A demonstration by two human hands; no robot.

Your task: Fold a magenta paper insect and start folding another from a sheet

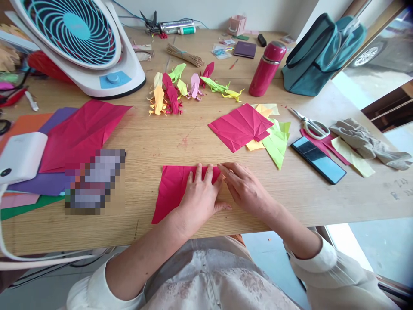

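A folded sheet of magenta-red paper point(171, 186) lies on the wooden table in front of me, its top edge straight. My left hand point(200, 191) rests flat on its right part, fingers spread and thumb pointing right, hiding much of that side. At the paper's upper right corner, my right hand point(243, 185) has its fingers drawn together, the tips on the corner next to my left fingers. Beyond my hands lies a creased red sheet point(240, 125), partly over orange and lime-green creased paper point(278, 141).
Small folded-paper animals point(172, 97) stand farther back. To the left are a fan point(112, 77), coloured paper point(84, 129), a white device point(24, 157) and a blurred-out object point(97, 183). At right are scissors point(314, 127), a phone point(318, 159), gloves point(368, 140), a flask point(266, 71) and a teal bag point(309, 64).
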